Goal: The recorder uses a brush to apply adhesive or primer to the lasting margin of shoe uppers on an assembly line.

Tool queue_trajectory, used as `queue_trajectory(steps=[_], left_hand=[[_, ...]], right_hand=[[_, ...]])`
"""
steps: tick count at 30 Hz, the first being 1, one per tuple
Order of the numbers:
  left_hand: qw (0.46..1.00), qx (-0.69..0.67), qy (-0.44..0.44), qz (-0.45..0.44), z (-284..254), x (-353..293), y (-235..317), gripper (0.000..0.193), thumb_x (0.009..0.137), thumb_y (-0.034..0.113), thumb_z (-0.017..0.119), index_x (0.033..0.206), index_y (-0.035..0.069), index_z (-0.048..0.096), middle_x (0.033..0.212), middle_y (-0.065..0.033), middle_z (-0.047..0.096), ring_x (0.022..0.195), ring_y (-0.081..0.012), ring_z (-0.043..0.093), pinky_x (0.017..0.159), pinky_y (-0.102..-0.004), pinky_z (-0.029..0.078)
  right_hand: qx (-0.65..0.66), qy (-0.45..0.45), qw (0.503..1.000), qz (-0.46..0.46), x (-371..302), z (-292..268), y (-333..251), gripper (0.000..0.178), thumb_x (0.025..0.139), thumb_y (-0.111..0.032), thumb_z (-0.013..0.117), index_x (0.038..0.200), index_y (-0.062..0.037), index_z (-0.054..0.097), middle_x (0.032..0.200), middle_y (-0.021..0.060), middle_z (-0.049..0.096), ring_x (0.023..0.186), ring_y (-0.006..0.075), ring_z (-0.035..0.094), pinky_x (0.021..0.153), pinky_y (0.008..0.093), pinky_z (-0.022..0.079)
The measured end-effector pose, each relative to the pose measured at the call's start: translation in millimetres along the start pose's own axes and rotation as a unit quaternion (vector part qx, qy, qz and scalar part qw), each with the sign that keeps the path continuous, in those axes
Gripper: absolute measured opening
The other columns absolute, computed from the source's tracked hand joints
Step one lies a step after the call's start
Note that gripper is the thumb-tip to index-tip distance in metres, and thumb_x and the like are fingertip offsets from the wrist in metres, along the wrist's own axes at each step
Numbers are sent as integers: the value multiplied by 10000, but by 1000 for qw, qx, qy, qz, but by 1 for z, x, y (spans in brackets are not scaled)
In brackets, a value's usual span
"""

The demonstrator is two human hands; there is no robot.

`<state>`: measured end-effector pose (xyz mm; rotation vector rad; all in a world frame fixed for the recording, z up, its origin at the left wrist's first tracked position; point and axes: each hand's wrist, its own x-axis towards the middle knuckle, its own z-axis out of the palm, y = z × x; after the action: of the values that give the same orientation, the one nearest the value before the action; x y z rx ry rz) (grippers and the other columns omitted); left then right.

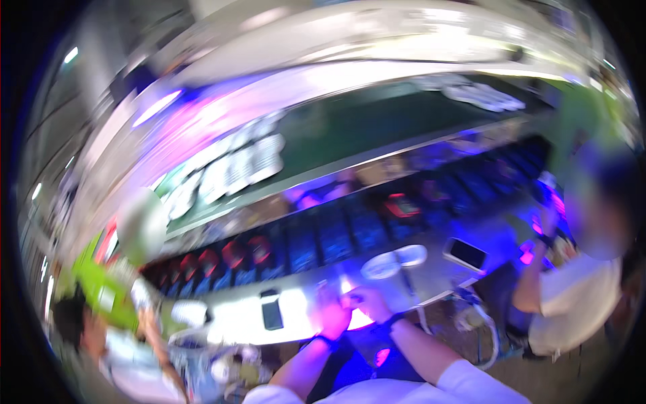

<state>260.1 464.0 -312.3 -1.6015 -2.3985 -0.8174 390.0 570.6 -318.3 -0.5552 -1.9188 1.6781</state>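
Observation:
My left hand and my right hand are close together at the near edge of the bench, over a bright white and pink glow. Dark bands circle both wrists. Blur smears the fingers, and anything between them cannot be made out. Left of my left hand lies a dark phone. Beyond my right hand rests a pair of pale, sole-shaped pieces. A second phone, with a pale rim, lies farther right.
Behind the bench runs a row of dark-blue compartments, several with red pieces. White sole-shaped pieces lie on a green conveyor beyond. One person is at left, another at right. A white cable hangs near the right edge.

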Motion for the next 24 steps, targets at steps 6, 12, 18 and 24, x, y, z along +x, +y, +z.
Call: queue_trajectory(steps=[6,12,18,24], left_hand=[[999,-2,31,11,-4,-8,11,785,944,455,654,1482,-72,430,1557,-351,364,1460,-526,327,1218,-602,238],[999,26,-18,-39,5,-6,19,899,954,539,561,1533,-111,333,1595,-429,220,1527,-577,144,1241,-654,141],[999,13,-35,-22,1,-11,2,812,922,454,635,1502,-73,422,1572,-358,347,1509,-522,267,1235,-623,207],[998,-8,-56,-12,-10,-5,2,821,898,430,638,1509,-76,426,1565,-408,326,1529,-523,231,1260,-574,188]], right_hand=[[-37,50,998,-14,5,-3,35,254,897,-56,755,1142,11,739,1040,79,740,924,170,695,871,318,563],[3,68,997,37,8,-18,25,181,924,-51,734,1092,14,756,997,64,744,923,150,689,860,309,552],[-190,43,978,-81,1,14,2,218,917,-169,751,1080,-26,776,1016,131,768,956,247,729,1000,411,532],[-260,-10,965,-26,-2,14,-14,142,827,-184,759,835,-45,733,904,187,711,1068,377,699,1024,473,518]])
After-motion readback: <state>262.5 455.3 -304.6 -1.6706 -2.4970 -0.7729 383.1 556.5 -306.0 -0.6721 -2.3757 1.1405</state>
